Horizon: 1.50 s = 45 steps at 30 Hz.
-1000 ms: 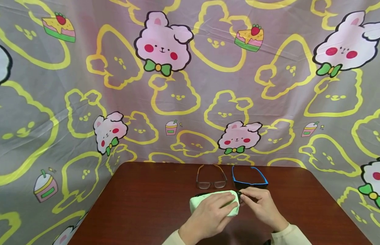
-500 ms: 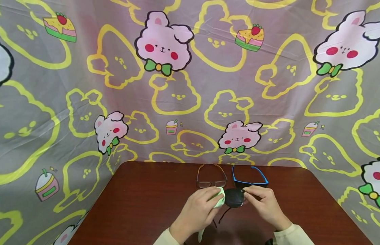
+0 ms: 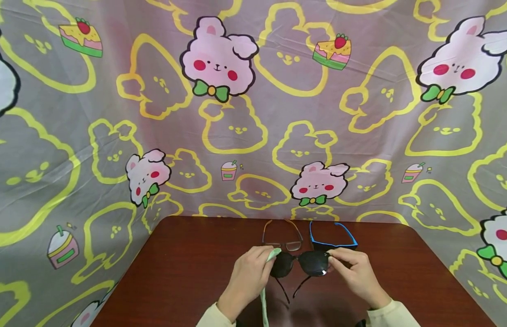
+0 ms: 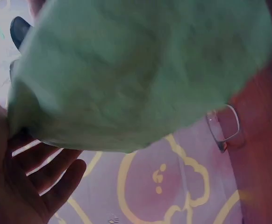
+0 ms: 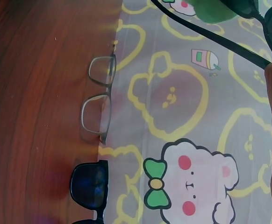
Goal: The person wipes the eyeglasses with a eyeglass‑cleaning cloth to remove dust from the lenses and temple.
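Dark-lensed sunglasses (image 3: 313, 263) are held up over the table, lenses facing away and temples hanging down toward the person. My right hand (image 3: 355, 272) pinches them at the right hinge corner between thumb and fingers. A pale green cloth (image 3: 274, 254) is gripped by my left hand (image 3: 247, 272) at the left lens edge, one end dangling below the wrist. In the left wrist view the cloth (image 4: 140, 74) fills the upper area and hides most of the sunglasses. The right wrist view shows one black temple (image 5: 215, 39) running to the right thumb.
Beyond the hands on the brown table (image 3: 176, 263) lie clear-lensed glasses (image 3: 293, 245) with their temples unfolded. To their right sit blue-framed sunglasses (image 3: 334, 245). A cartoon-printed curtain (image 3: 253, 136) stands behind the table and along both sides.
The cloth covered the right lens a second ago. My left hand has drawn it leftward across the bridge to the left lens edge, uncovering both lenses. The right hand has kept its pinch.
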### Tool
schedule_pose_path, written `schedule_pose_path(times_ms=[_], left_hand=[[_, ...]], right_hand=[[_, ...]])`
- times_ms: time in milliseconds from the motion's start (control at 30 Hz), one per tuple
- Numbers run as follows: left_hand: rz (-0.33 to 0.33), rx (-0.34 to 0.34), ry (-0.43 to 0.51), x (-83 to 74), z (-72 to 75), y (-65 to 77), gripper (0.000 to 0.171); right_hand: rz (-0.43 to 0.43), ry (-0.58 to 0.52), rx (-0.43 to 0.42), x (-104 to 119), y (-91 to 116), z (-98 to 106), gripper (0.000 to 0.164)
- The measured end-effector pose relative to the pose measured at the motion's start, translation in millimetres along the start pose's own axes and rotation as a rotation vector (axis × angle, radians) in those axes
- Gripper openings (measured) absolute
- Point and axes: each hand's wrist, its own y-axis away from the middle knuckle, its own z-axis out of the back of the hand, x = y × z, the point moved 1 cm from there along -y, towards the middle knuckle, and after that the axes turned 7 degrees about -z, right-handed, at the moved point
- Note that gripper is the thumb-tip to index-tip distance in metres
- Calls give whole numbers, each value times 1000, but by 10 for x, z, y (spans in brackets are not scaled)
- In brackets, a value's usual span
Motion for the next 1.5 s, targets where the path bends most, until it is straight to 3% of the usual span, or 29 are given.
schedule_pose_path(times_ms=[133, 367, 667, 867, 1033, 1200, 1267, 1433, 1500], left_hand=[[115, -1, 61, 46, -4, 11, 15], [320, 43, 355, 99, -20, 37, 18], [346, 34, 524, 160, -57, 44, 28], [477, 97, 678, 156, -30, 28, 25], [585, 92, 822, 134, 11, 11, 28], [643, 43, 849, 98, 45, -17, 22], [645, 26, 825, 32, 142, -68, 19], [626, -29, 787, 30, 144, -62, 17], [620, -57, 812, 95, 48, -10, 18]], right_hand=[[-4, -2, -16, 5, 1, 11, 25], [-20, -1, -35, -9, 16, 19, 26], [43, -27, -111, 163, -28, 7, 28], [53, -25, -123, 245, -45, -6, 30], [50, 106, -117, 258, -59, -7, 29], [46, 185, -90, 280, -72, -9, 29], [55, 189, -78, 276, -72, -13, 29], [74, 171, -65, 3, -16, -8, 32], [78, 144, -57, -102, 3, -11, 33]])
